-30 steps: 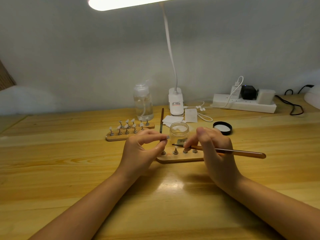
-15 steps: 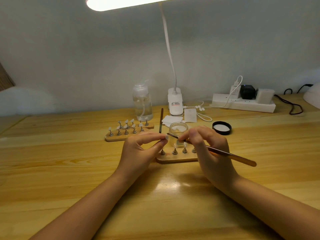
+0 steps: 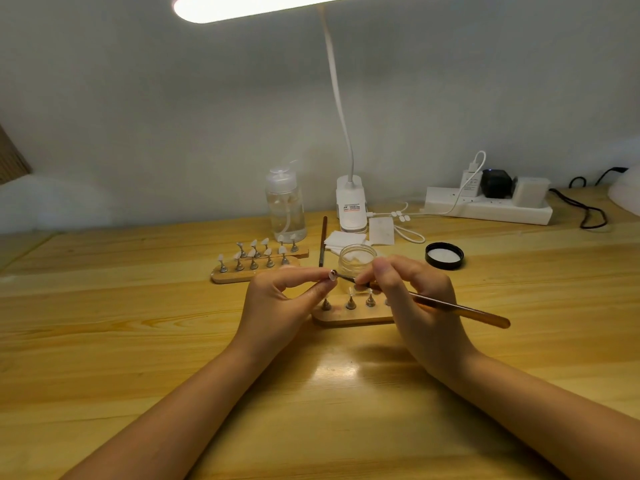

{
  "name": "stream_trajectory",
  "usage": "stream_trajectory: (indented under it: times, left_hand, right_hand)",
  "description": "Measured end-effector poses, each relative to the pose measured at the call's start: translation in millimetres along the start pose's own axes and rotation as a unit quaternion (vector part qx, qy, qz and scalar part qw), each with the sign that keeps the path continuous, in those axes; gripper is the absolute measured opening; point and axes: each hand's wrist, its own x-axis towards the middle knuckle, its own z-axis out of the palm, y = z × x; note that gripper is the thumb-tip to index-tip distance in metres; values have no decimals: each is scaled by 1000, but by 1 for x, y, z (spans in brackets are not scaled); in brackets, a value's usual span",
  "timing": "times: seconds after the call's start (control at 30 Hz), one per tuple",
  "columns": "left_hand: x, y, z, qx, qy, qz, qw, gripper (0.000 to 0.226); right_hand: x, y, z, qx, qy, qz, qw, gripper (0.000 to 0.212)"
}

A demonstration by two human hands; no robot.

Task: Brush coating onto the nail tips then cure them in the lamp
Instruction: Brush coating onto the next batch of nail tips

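Observation:
My left hand [image 3: 280,299] pinches a small clear nail tip [image 3: 333,275] between thumb and forefinger, above the near wooden stand [image 3: 349,318]. My right hand [image 3: 415,299] holds an amber-handled brush [image 3: 460,310] like a pen, and its bristles touch the held nail tip. The near stand carries several metal pegs, partly hidden by both hands. A small open clear jar [image 3: 357,258] sits just behind the hands. A second wooden stand [image 3: 256,268] with several nail tips on pegs lies further back on the left. A white domed object [image 3: 627,195] shows at the far right edge.
A clear pump bottle [image 3: 285,206], the desk lamp's white clip base [image 3: 351,206], white pads [image 3: 346,239], a dark brush [image 3: 323,240], a black jar lid [image 3: 444,255] and a white power strip [image 3: 488,209] with cables line the back of the wooden table [image 3: 138,341].
My right hand lifted the brush from the near stand and swung its tip left to the nail tip held in my left hand. The left hand stayed nearly still.

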Motion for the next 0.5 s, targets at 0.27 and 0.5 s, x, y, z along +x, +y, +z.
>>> stream_trajectory:
  times: [0.27,0.5]
  left_hand:
    - [0,0,0,-9,2,-4,1000,24]
    - [0,0,0,-7,0,3,1000,24]
  right_hand:
    - [0,2,0,41,14,19,999,27]
    - [-3,2,-2,74,-19,7,997,33]
